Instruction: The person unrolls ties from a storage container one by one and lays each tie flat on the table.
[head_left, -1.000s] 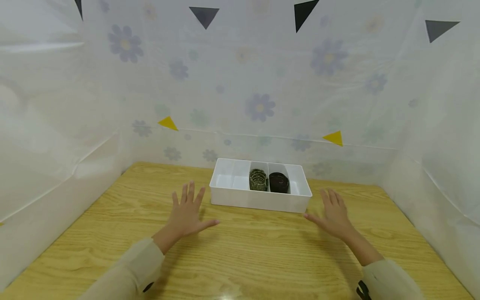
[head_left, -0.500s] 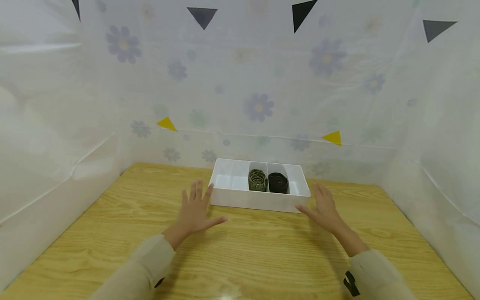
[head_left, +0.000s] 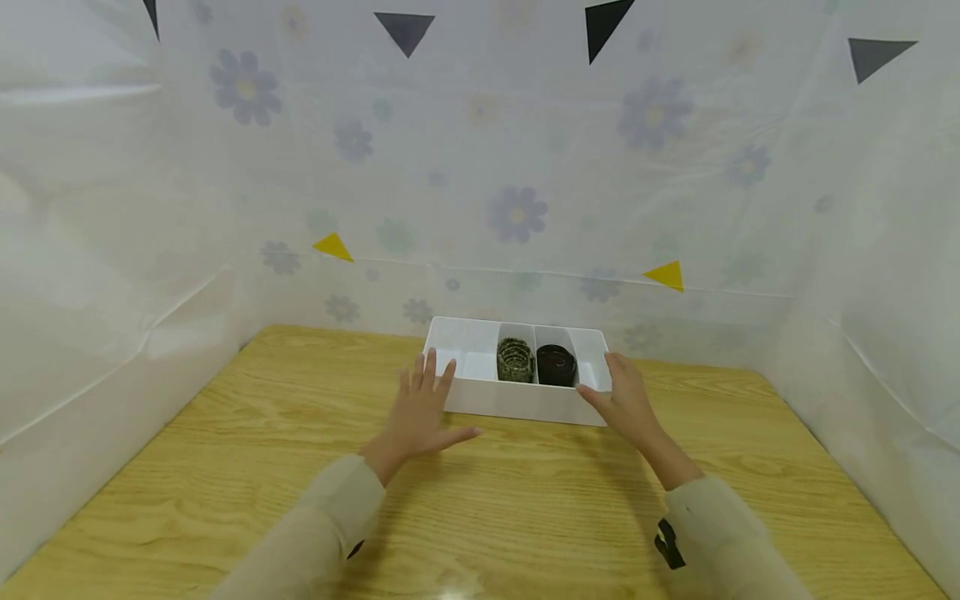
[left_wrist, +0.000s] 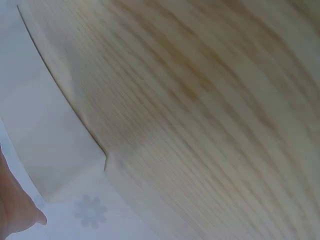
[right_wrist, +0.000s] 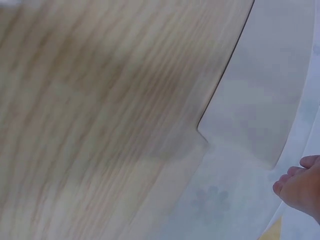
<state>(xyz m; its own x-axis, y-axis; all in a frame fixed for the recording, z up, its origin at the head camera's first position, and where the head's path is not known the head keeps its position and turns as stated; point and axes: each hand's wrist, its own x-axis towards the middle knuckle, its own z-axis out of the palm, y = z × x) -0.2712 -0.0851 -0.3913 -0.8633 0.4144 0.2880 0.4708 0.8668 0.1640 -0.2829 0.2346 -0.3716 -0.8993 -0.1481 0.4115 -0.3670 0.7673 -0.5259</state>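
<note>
A white divided box [head_left: 517,402] stands near the back of the table. One compartment holds a rolled-up mottled green, braided-looking strap [head_left: 515,360]. Beside it, across a divider, sits a rolled dark brown belt-like strap [head_left: 557,365]. My left hand [head_left: 420,417] is spread, its fingertips over the box's front left part; contact is unclear. At the right end, my right hand [head_left: 628,407] has its thumb near the front rim and its fingers by the end wall. In the wrist views, the left hand [left_wrist: 15,205] and right hand [right_wrist: 302,190] appear beside the box's top edge.
The box has further compartments, one wide at left [head_left: 468,346] and one at right [head_left: 595,367]. The wood-grain table [head_left: 480,508] extends in front. A flower-patterned sheet [head_left: 450,208] hangs behind, with pale sheets at both sides.
My left hand has moved right to the box's front left, and my right hand has moved left to its right end. The box and the rolled straps have stayed in place.
</note>
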